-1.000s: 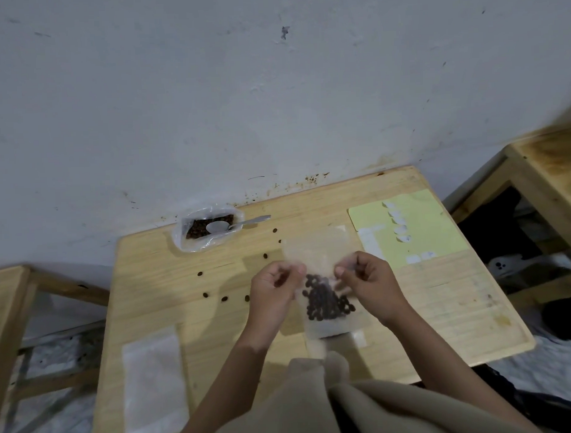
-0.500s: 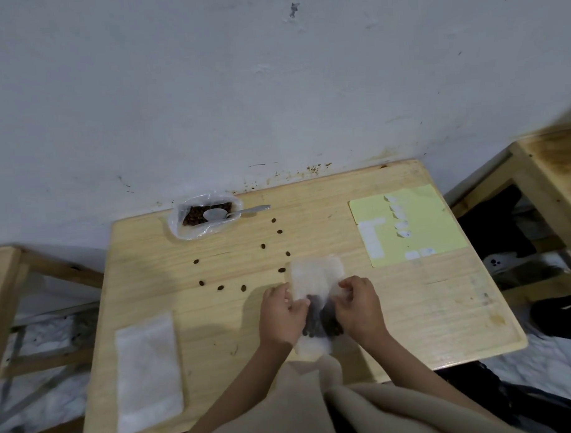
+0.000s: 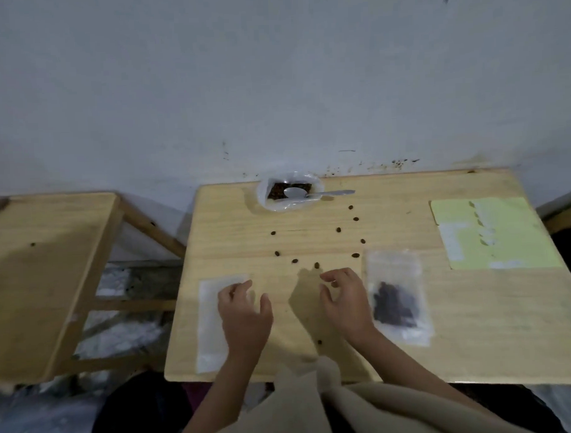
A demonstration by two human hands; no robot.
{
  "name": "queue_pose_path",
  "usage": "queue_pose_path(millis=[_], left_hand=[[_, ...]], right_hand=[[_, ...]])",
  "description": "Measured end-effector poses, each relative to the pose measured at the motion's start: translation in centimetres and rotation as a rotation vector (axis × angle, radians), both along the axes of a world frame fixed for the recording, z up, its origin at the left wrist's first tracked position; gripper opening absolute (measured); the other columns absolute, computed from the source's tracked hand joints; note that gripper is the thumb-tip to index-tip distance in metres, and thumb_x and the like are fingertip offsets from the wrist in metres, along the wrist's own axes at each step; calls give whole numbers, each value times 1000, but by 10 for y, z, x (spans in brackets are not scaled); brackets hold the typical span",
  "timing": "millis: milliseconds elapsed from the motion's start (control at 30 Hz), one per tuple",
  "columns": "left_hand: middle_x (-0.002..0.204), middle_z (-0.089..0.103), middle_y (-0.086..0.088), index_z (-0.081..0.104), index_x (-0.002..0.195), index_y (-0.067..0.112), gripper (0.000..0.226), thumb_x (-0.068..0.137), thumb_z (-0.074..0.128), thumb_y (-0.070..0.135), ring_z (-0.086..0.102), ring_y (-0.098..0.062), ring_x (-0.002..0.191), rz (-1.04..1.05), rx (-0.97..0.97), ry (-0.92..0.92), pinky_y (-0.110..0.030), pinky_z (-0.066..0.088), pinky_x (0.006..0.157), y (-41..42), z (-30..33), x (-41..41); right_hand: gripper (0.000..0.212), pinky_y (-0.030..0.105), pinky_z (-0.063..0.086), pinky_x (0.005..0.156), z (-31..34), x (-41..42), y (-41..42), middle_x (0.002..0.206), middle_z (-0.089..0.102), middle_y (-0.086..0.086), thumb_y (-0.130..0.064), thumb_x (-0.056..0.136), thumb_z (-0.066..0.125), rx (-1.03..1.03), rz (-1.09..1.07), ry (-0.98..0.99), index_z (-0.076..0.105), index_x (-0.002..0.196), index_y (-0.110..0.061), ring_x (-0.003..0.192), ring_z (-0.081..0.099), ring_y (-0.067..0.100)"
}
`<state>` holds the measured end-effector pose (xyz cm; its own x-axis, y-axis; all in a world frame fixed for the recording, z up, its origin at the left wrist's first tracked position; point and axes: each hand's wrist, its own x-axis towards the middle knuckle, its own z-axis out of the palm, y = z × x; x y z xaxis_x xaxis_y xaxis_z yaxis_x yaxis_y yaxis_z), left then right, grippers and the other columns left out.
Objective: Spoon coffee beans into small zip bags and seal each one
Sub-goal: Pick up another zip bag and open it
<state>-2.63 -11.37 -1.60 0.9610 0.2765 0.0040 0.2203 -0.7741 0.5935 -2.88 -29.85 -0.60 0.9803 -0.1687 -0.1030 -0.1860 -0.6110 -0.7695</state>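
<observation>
The left hand (image 3: 244,318) rests with loosely curled fingers on the empty zip bags (image 3: 212,322) on the counter (image 3: 475,323); the right hand (image 3: 345,303) hovers relaxed, holding nothing, just beside the filled bag (image 3: 395,298)

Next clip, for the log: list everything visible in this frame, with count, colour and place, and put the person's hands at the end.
table: one, light wood, centre, against the wall
second table: one, light wood, left
filled zip bag: one, clear with dark beans inside, lying flat just right of the right hand
empty zip bags: a clear whitish pile, count unclear, front left, partly under the left hand
bean container: one, clear plastic with dark beans, far edge by the wall
spoon: one, silver, bowl resting in the container, handle pointing right
loose coffee beans: about eleven, dark brown, scattered mid-table
sticker sheet: one, pale yellow-green with white labels, far right
wall: grey-white, behind
left hand: on the empty bags
right hand: fingers loosely curled, holding nothing
</observation>
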Motion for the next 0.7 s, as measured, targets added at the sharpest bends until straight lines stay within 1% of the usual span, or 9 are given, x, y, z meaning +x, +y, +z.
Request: queue_pose_path(millis=[133,233,267,333,400,467,567,633,700], left_hand=[[119,55,-24,63,115,-1,47,74,75,18,50,-40,111,116,38,155,-43,42,92,63,-7,-5],[127,53,-17,57,123,3,56,77,65,35,47,-34,119,34,51,285,-38,37,99,92,-11,-7],[126,54,-14,57,122,5,56,77,59,38,49,-32,118,0,48,299,-36,37,99,98,-12,-8],[112,61,-16,63,109,2,53,73,53,39,56,-37,105,-70,87,256,-40,45,89,105,-16,-9],[94,65,-18,67,94,0,53,69,47,41,61,-40,89,-138,65,251,-44,52,75,110,-28,-12],[91,64,-19,67,91,-1,47,67,53,37,62,-40,85,-179,27,226,-46,55,71,113,-32,-16],[100,61,-23,66,98,-5,51,67,59,35,60,-42,88,-163,-25,188,-50,53,78,115,-26,-18],[104,61,-22,65,103,-6,57,69,56,40,60,-41,93,-140,-66,169,-49,52,82,116,-26,-19],[105,61,-21,64,105,-4,51,71,63,34,60,-38,95,-111,-106,135,-43,51,84,116,-23,-21]], right_hand=[[24,13,42,74,-6,5,71,104,63,6,-10,84,61,144,85,148,64,108,-9,82,55,10],[29,22,46,78,-8,12,111,107,61,7,-14,85,59,147,120,277,61,114,-9,88,58,16],[25,25,46,77,-9,15,121,105,60,8,-15,85,59,122,138,298,61,110,-10,89,57,19],[5,28,41,67,-10,20,137,94,54,10,-19,84,58,47,152,340,54,83,-17,81,53,23],[24,29,38,62,-14,23,149,88,49,10,-21,82,58,27,125,375,40,67,-21,73,49,24],[11,31,43,63,-16,26,156,95,54,13,-21,81,59,32,64,371,50,79,-15,79,55,28],[31,30,46,73,-15,24,160,110,51,9,-20,83,62,43,-42,324,54,110,-8,95,56,26],[26,25,44,70,-13,21,160,104,52,4,-22,83,65,79,-109,253,56,104,-11,90,55,20],[17,14,38,59,-9,18,161,85,56,0,-23,82,69,153,-158,181,54,85,-15,74,53,12]])
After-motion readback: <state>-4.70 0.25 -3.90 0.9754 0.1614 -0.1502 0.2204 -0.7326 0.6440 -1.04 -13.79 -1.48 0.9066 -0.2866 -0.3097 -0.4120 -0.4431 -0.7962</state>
